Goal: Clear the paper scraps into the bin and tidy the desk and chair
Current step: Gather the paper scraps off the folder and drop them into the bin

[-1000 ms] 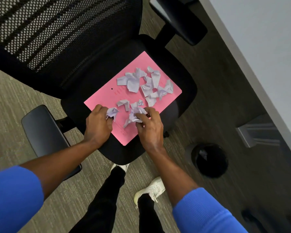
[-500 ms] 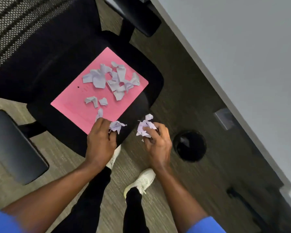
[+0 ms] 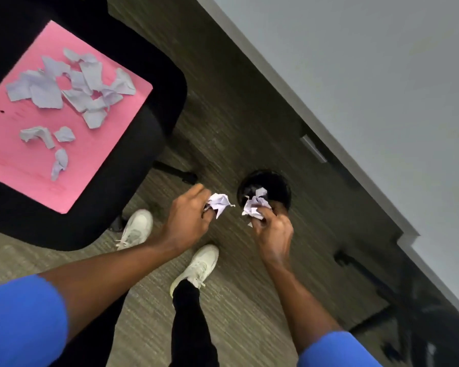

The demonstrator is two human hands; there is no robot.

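Two fistfuls of scraps at the bin

Both hands grip crumpled paper; left hand point(image 3: 187, 221) is curled round one pale wad point(image 3: 219, 202), held above the carpet point(image 3: 249, 123) just left of the bin point(image 3: 278, 185); right hand point(image 3: 272, 230) pinches a second wad point(image 3: 255, 205) w/ fingertips, right over the bin's near rim. Bin is small, round, black, on the floor betw. the chair point(image 3: 167, 83) and the desk point(image 3: 355, 62); can't tell what's inside, too dark. Approx. a dozen loose scraps point(image 3: 72, 88) lie on a pink folder point(image 3: 16, 160) that sits flat on the chair seat, top left; most are heaped at the folder's far end, three smaller bits point(image 3: 60, 161) apart nearer the front edge. Desk top is pale grey, runs diagonally across the upper right. Blue sleeves point(image 3: 21, 324) pushed up both forearms; white shoes point(image 3: 196, 268) and dark trousers point(image 3: 188, 327) below, one shoe near the chair base.
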